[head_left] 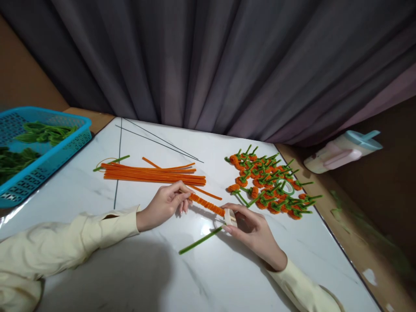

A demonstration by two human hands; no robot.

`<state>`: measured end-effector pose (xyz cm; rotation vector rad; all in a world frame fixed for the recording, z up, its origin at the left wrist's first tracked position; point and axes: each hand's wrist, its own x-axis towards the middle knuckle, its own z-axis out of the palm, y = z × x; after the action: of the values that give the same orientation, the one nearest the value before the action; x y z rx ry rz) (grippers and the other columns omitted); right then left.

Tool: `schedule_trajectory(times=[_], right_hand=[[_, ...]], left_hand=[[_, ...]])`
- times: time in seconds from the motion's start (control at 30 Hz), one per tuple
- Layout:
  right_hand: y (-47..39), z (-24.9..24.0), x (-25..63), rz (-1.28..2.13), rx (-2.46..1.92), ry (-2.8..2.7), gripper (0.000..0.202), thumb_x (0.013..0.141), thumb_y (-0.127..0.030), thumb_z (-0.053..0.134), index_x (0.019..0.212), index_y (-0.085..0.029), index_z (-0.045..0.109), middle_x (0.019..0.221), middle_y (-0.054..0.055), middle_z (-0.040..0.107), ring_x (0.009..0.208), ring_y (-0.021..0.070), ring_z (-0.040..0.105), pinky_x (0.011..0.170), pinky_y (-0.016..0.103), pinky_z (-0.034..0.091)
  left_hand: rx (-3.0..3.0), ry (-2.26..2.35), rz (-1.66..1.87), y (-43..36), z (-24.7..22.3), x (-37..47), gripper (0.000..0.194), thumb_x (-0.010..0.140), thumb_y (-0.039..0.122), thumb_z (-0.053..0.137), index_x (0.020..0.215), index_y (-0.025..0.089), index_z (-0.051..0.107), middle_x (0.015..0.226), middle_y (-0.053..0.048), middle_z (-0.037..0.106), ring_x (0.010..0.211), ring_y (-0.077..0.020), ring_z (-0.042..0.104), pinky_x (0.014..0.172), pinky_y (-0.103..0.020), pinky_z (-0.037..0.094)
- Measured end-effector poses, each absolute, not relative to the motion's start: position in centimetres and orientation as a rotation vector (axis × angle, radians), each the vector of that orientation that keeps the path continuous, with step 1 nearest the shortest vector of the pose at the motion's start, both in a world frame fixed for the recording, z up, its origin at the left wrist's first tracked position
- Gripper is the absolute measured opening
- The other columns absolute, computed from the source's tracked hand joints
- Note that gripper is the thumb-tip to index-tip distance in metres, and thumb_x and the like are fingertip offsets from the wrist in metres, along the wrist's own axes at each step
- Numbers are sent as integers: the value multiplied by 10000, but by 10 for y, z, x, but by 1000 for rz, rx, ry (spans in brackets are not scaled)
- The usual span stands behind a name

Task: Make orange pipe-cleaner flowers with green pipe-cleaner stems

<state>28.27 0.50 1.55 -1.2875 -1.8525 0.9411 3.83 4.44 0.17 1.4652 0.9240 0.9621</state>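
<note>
A tightly coiled orange pipe cleaner (207, 204) stretches between my two hands above the table. My left hand (165, 203) pinches its left end. At its right end, the fingers of my right hand (251, 229) are closed on a small white piece (230, 217) whose exact kind I cannot make out. Below that piece, a green pipe cleaner (199, 241) slants down to the left, its upper end close to my right fingertips. A bundle of straight orange pipe cleaners (152, 174) lies just behind my left hand.
Many small orange-and-green pipe cleaner pieces (273, 184) are heaped at the right, with a tape roll (284, 186) among them. Thin dark rods (156, 141) lie at the back. A blue basket (65, 149) holds green leaves at left; a lidded cup (341, 151) stands right.
</note>
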Motion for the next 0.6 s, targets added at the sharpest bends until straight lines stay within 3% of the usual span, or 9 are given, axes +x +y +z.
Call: schedule_trajectory(times=[0.3,0.6], right_hand=[[5,8,283,935,-1256,-1880,318,742,-368,672,991,-179,616,914,61,668,681,138,595,630,230,494],[14,38,310,377,-1263,-2181,216,818,-305,559,998,-191,588,972,76,668,884,185,635,763,271,511]], left_hand=[[1464,908,989,41,-2,42,182,878,296,476,803,140,529,539,28,531,476,-94,519,461,-221,433],[1432,893,982,45,-1,40,198,883,314,486,786,143,506,577,22,551,490,-77,510,470,-205,424]])
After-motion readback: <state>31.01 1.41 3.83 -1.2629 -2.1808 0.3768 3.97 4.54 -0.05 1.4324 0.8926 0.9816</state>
